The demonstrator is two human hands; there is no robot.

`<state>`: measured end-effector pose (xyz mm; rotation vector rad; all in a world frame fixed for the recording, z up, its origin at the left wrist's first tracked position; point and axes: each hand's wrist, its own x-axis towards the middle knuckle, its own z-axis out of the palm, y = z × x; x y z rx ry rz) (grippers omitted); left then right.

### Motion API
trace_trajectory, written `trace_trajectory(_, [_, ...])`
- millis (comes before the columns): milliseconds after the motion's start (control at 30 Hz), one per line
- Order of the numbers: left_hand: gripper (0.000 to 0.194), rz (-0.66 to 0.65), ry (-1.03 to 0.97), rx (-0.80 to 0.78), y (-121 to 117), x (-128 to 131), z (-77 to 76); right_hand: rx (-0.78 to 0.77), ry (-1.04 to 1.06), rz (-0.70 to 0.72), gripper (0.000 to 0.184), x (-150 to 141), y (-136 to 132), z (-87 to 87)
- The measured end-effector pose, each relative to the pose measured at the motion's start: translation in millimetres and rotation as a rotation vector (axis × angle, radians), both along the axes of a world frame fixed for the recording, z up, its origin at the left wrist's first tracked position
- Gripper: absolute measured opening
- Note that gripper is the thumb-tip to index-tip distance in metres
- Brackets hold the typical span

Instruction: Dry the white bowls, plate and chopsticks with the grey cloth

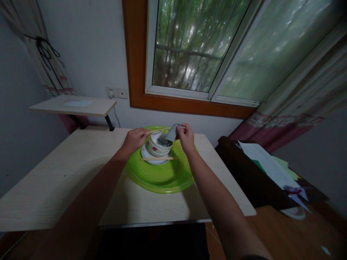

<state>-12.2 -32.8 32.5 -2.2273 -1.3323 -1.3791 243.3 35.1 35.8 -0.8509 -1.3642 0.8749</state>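
Observation:
Between my two hands a pair of light wooden chopsticks [159, 130] is held level above a stack of white bowls [155, 148]. My left hand [135, 139] is closed on the chopsticks' left end. A grey patterned cloth [171, 133] is pinched in my right hand [186, 136], around the chopsticks' right end, and hangs down over the top bowl's rim. The bowls stand on a white plate [153, 161] in a bright green round basin [154, 180]. Other chopsticks [162, 158] lie across the plate's front edge.
The basin stands on a pale wooden table [89, 162]. A small raised shelf [94, 105] with a paper sheet is at the back left, and a window [200, 43] is behind. Right of the table, papers [265, 162] lie on a dark brown piece of furniture [244, 173].

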Motion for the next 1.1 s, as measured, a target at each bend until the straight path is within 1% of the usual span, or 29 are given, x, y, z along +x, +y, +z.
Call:
trace_trajectory(33, [0.028, -0.018, 0.015, 0.000, 0.6, -0.1, -1.0, -0.024, 0.030, 0.079, 0.041, -4.5, -3.4, 1.2])
trace_trajectory(133, [0.027, -0.076, 0.050, 0.008, 2.4, -1.8, -4.6, -0.044, 0.080, 0.239, 0.051, -15.2, -15.4, 5.6])
trace_trajectory(200, [0.026, -0.111, 0.063, 0.018, 2.9, -3.0, -5.8, -0.034, 0.042, 0.345, 0.048, -18.4, -22.9, 8.0])
trace_trajectory(267, [0.026, -0.125, 0.065, 0.019, 2.2, -3.4, -5.3, 0.031, -0.086, 0.398, 0.037, -18.7, -27.4, 9.2])
trace_trajectory(333, [0.027, -0.124, 0.064, 0.011, 0.9, -3.2, -3.6, 0.160, -0.285, 0.344, 0.032, -17.7, -27.6, 9.0])
trace_trajectory(433, [0.028, -0.127, 0.050, -0.006, -0.9, -2.7, -1.6, 0.391, -0.603, 0.189, 0.025, -16.9, -21.3, 6.8])
trace_trajectory(500, [0.028, -0.137, 0.038, -0.011, -1.3, -2.6, -1.5, 0.520, -0.767, 0.138, 0.022, -17.4, -16.1, 5.3])
trace_trajectory(567, [0.028, -0.149, 0.035, -0.002, -0.9, -2.7, -2.1, 0.612, -0.884, 0.109, 0.022, -18.4, -12.5, 4.2])
trace_trajectory(633, [0.028, -0.142, 0.041, 0.009, 0.1, -2.6, -2.6, 0.666, -0.965, 0.063, 0.022, -19.1, -11.1, 3.7])
trace_trajectory(700, [0.029, -0.100, 0.068, 0.016, 1.6, -2.4, -2.6, 0.695, -1.019, 0.009, 0.023, -19.2, -11.4, 3.5])
trace_trajectory(800, [0.030, -0.011, 0.163, 0.003, 4.1, -2.4, -2.7, 0.733, -1.080, -0.058, 0.025, -18.4, -13.1, 3.5])
trace_trajectory(900, [0.030, 0.037, 0.263, -0.015, 6.1, -2.8, -5.0, 0.761, -1.136, -0.109, 0.026, -18.7, -16.1, 3.7])
trace_trajectory(1000, [0.029, 0.054, 0.333, -0.026, 7.1, -3.0, -9.0, 0.781, -1.183, -0.131, 0.026, -21.9, -20.7, 4.3])
trace_trajectory(1100, [0.030, 0.058, 0.379, -0.038, 6.8, -2.2, -11.3, 0.815, -1.220, -0.105, 0.025, -27.3, -25.6, 5.1])
